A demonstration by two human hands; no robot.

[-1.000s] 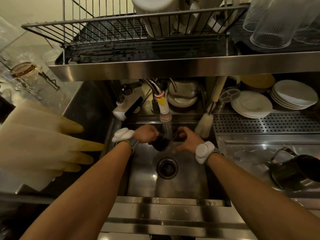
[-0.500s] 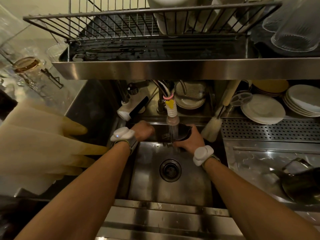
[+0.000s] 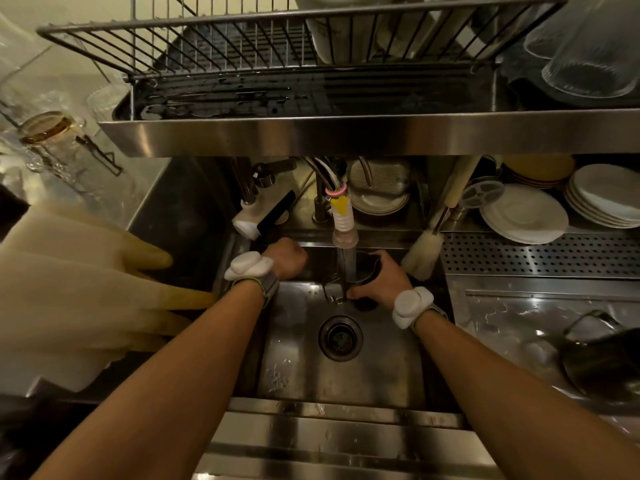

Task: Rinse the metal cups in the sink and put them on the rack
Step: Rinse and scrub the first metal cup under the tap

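The right hand point(image 3: 384, 284) had its grip wrapped round a dark metal cup point(image 3: 366, 266), holding it low in the sink point(image 3: 346, 382) with the mouth turned up toward the tap nozzle point(image 3: 344, 230). That put the stream of water point(image 3: 346, 265) straight down into the cup, which I took to be the reason for the hold: the cup sat under the flow, and the runoff fell toward the drain point(image 3: 341, 337) just in front of it.

The left hand point(image 3: 285, 259) was off the cup, apart from it at the back left of the basin, with its knuckles toward me. The fingers were curled out of sight, so I could not tell whether that grip was closed on anything. Being so near the tap fittings, it may have been there to work the water, but that is only my guess.

The wire rack point(image 3: 221, 46) stood on the steel shelf overhead, its near side bare wire with a wet tray beneath, so there was room for the cup once it was rinsed. Glasses point(image 3: 588, 46) already stood upside down at the right end of the shelf, presumably to drain.

On the wet surface point(image 3: 512, 306) to the right lay what looked like a second metal cup point(image 3: 602, 362), tilted over with its handle up and within reach of the right hand. I judged the task to be in its rinsing step, with no cup of this kind visible on the rack yet.
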